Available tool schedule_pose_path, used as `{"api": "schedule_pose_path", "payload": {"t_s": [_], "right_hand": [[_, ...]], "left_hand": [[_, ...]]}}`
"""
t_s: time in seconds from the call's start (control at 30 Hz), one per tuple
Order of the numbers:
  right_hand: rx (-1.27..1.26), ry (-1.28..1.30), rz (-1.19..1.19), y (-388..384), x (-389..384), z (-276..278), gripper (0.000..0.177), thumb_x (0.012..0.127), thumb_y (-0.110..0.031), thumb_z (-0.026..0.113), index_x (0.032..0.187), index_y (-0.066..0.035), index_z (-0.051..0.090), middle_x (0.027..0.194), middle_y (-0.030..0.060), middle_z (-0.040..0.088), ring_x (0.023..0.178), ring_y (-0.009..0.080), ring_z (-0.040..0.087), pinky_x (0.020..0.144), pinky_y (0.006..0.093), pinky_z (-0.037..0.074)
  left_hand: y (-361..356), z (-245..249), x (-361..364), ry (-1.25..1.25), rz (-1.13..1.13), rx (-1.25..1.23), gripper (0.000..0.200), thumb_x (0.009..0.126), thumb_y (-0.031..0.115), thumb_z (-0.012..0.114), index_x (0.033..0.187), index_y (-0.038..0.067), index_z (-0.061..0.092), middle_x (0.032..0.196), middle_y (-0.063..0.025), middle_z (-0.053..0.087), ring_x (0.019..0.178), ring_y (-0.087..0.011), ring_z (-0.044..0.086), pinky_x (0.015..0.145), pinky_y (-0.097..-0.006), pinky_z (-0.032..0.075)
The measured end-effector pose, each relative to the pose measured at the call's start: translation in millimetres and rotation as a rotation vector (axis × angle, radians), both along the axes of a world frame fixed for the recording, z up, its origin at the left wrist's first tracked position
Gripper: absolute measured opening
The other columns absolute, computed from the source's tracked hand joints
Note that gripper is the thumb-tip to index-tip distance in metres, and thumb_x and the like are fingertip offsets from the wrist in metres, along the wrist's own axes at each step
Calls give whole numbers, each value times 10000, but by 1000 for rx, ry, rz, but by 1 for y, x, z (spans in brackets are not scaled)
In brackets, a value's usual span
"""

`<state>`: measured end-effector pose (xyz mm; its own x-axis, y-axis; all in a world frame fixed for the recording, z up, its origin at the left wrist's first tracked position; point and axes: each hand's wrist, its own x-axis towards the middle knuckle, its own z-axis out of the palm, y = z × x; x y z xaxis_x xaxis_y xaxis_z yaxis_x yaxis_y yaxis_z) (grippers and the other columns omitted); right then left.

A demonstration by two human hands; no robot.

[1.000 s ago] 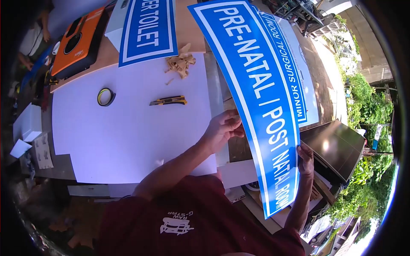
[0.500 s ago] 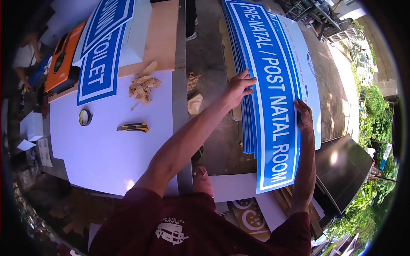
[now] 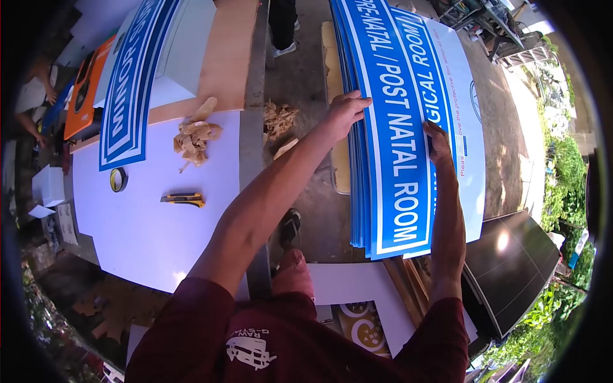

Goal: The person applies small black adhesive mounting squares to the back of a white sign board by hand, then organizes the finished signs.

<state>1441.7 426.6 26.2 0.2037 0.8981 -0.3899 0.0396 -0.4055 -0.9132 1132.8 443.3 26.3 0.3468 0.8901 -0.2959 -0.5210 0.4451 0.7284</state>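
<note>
A long blue sign (image 3: 397, 159) reading "PRE-NATAL / POST NATAL ROOM" lies over a stack of similar signs. My left hand (image 3: 348, 113) grips its left edge, fingertips on its face. On its right edge my right hand (image 3: 438, 142) is closed, the thumb side against the border. Beside it, partly covered by my right hand and forearm, shows another blue sign (image 3: 423, 59) with "GICAL ROOM" readable. Under both is a pale board (image 3: 469, 159) with small print.
On the white sheet (image 3: 147, 230) at left are a yellow cutter (image 3: 183, 200), a tape roll (image 3: 118, 179) and crumpled brown paper (image 3: 196, 137). A "MINOR" sign (image 3: 131, 102) overhangs it. Dark panel (image 3: 511, 268) lower right; a co-worker's arms (image 3: 39, 96) far left; another person's legs (image 3: 282, 29) at top.
The held sign has shifted up and left onto the stack, uncovering the "GICAL ROOM" sign. Both hands moved with it. At left, the "TOILET" sign no longer shows and a "MINOR" sign does.
</note>
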Motion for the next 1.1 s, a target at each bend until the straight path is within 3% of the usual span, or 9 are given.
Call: {"api": "schedule_pose_path", "payload": {"t_s": [0.33, 0.4, 0.53, 0.63, 0.67, 0.77, 0.83, 0.97, 1.1], "right_hand": [[159, -389, 17, 0, -14, -4, 636, 848, -271, 754, 1355, 65, 566, 1172, 278, 683, 994, 289, 704, 874, 342, 549], [179, -418, 60, 1, -16, -7, 633, 864, -333, 729, 1358, 33, 579, 1180, 270, 686, 992, 302, 710, 886, 359, 546], [65, -1006, 130, 6, -23, -7, 665, 880, -465, 686, 1394, -56, 579, 1253, 223, 658, 1135, 370, 639, 974, 467, 486], [-7, -1542, 126, -18, -51, 25, 650, 881, -466, 694, 1415, -117, 565, 1361, 178, 556, 1263, 341, 519, 1005, 521, 419], [-15, -1484, 96, -13, -35, 4, 606, 889, -486, 674, 1407, -190, 568, 1396, 135, 472, 1317, 343, 427, 995, 601, 369], [298, -1456, 54, -32, -40, 6, 426, 908, -330, 708, 1280, -128, 655, 1261, 136, 547, 1244, 323, 495, 980, 479, 427], [586, -1403, 34, -41, -38, 0, 319, 934, -273, 689, 1206, -107, 688, 1163, 130, 579, 1176, 323, 546, 933, 458, 479], [689, -1146, 22, -61, -83, 25, 242, 989, -234, 634, 1144, -66, 709, 981, 126, 642, 801, 206, 671, 610, 357, 556], [622, -834, 131, -84, -145, 53, 329, 1029, -305, 573, 1124, -25, 717, 845, 117, 694, 588, 166, 646, 537, 306, 522]], "left_hand": [[-11, 0, 4, 120, 87, -7, 713, 916, 205, 687, 1458, -117, 354, 1349, -166, 578, 1295, -239, 516, 1146, -440, 339], [-15, 3, 4, 149, 110, -11, 528, 876, 172, 684, 1340, -15, 514, 1198, -120, 657, 1190, -217, 584, 1063, -411, 400], [-16, 13, 3, 410, -6, 191, 392, 867, 160, 658, 1230, 25, 599, 1122, -125, 710, 1077, -222, 667, 961, -363, 484], [-32, 36, 3, 969, -4, 373, 343, 876, 161, 640, 1175, -6, 613, 1091, -148, 719, 986, -241, 703, 884, -360, 534], [-27, 12, 6, 1052, 86, 489, 416, 893, 170, 650, 1249, -37, 590, 1093, -176, 719, 991, -244, 713, 870, -358, 561], [-62, 6, -17, 585, 41, 291, 541, 972, 177, 632, 1428, -62, 463, 1307, -217, 630, 1132, -295, 663, 938, -374, 542], [-107, 20, -50, 377, 28, 121, 459, 1002, 151, 598, 1397, -56, 489, 1257, -209, 649, 1112, -270, 675, 916, -364, 563], [-204, 3, -157, 249, 259, -137, 384, 1024, 178, 557, 1323, -60, 527, 1210, -200, 662, 1047, -289, 700, 897, -402, 582], [-278, -3, -267, 201, 626, -203, 377, 1043, 240, 509, 1280, -51, 546, 1172, -204, 672, 1009, -323, 709, 889, -425, 588]]}}
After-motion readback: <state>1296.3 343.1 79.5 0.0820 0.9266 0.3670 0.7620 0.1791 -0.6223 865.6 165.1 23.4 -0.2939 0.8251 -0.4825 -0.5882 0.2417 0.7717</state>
